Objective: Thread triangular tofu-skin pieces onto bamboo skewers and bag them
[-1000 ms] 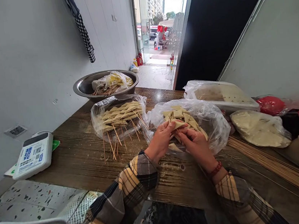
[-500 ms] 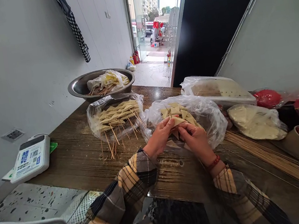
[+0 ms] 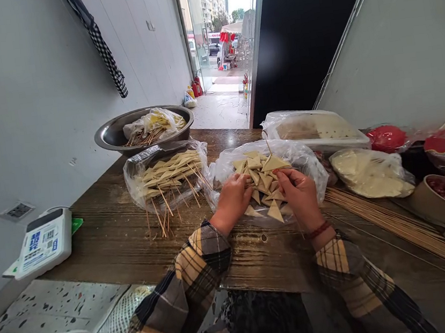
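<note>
My right hand [image 3: 301, 192] pinches a thin wooden skewer [image 3: 267, 142] that carries a flat beige tofu triangle [image 3: 274, 163] near its upper end. The skewer's tip points up and away from me, and its lower end shows beneath the wrist. My left hand [image 3: 233, 196] is closed at the left edge of a pile of loose tofu triangles [image 3: 265, 181]; its fingertips touch the pile, and what they hold is hidden. Under the pile spreads a clear plastic bag [image 3: 311, 163]. To the left, another bag holds finished tofu skewers [image 3: 170, 170], sticks toward me.
A steel basin [image 3: 108, 140] with bagged skewers stands at the back left. Along the right lie bare skewers [image 3: 391, 221], a bag of pale sheets [image 3: 371, 172], a covered tray [image 3: 325, 140] and a bowl [image 3: 425, 201] of red food. A white payment device [image 3: 45, 242] sits far left.
My hands have moved apart from their shared grip over the pile. The right now holds up the skewer with the triangle; the left has shifted to the pile's left edge. The view has turned slightly.
</note>
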